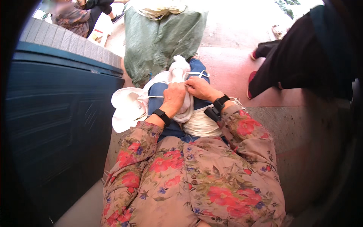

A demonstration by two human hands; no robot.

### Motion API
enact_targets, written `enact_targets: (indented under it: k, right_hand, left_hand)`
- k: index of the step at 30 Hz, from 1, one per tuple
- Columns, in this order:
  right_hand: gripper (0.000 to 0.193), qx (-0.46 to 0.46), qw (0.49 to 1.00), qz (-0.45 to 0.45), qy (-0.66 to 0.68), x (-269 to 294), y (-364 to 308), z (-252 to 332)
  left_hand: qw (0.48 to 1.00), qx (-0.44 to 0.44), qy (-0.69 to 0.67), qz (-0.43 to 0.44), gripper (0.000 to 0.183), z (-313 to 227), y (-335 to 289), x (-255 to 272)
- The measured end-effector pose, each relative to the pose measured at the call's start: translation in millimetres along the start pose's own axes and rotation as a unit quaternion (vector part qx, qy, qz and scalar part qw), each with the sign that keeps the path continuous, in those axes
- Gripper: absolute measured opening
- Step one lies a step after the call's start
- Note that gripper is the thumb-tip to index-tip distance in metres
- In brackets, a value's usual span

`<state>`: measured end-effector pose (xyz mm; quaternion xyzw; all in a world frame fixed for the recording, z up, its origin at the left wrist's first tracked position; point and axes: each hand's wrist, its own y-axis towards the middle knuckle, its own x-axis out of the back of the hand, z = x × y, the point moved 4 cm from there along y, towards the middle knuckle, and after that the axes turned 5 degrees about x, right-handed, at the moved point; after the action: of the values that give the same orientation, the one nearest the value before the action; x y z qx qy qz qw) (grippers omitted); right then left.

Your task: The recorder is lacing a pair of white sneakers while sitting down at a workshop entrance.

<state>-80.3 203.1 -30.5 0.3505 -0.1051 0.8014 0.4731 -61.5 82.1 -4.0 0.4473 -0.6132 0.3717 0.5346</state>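
Note:
My two hands meet over my lap, fingertips almost touching. My left hand is closed in a pinch, and a thin white cord trails out from its left side. My right hand pinches close against it, where a loop of the same white cord stands up beyond the fingers. Beneath both hands a soft white cloth piece lies across my knees, its far end bunched upward. The fingertips partly hide where cord and cloth meet. Another white cloth piece with a rounded, open shape hangs by my left knee.
A bundle of cream-white strands rests between my thighs. Beyond my knees stands a large green sack with pale bundles on top. A dark blue panel closes off the left. At right stands a person in dark trousers; another sits far left.

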Motion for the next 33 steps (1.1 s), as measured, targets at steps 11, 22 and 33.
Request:
enact_targets:
  k: [11, 22, 33]
  right_hand:
    - [0.018, 0.144, 0.989, -0.037, 0.013, 22.3, -47.3, 81.9]
    - [0.014, 0.210, 0.771, -0.398, 0.450, 322.4, -212.3, 224.2]
    - [0.016, 0.118, 0.729, -0.541, 0.402, 422.5, -399.9, 186.8]
  left_hand:
    - [0.945, 0.072, -0.244, 0.205, 0.019, -4.0, -50.3, 82.7]
    - [0.966, 0.026, -0.251, 0.061, 0.037, 20.5, 60.2, 33.2]
    - [0.981, -0.005, -0.174, 0.082, 0.018, 32.6, 59.0, 5.2]
